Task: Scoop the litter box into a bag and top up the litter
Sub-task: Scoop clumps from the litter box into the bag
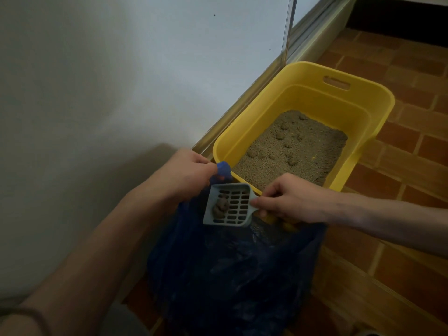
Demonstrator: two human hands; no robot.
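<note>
A yellow litter box [339,76] stands on the floor against the wall, holding grey-brown litter [312,141] with several clumps on top. In front of it a dark blue plastic bag [232,270] lies open. My left hand [186,173] pinches the bag's handle and holds it up. My right hand [288,197] grips the handle of a pale grey slotted scoop [240,204], which hangs over the bag's mouth. A brown clump [219,207] lies in the scoop.
A white wall [109,81] runs along the left, with a metal door track [242,110] at its foot beside the box. Brown floor tiles [400,238] extend to the right and front. A dark step or threshold [400,20] sits at the top right.
</note>
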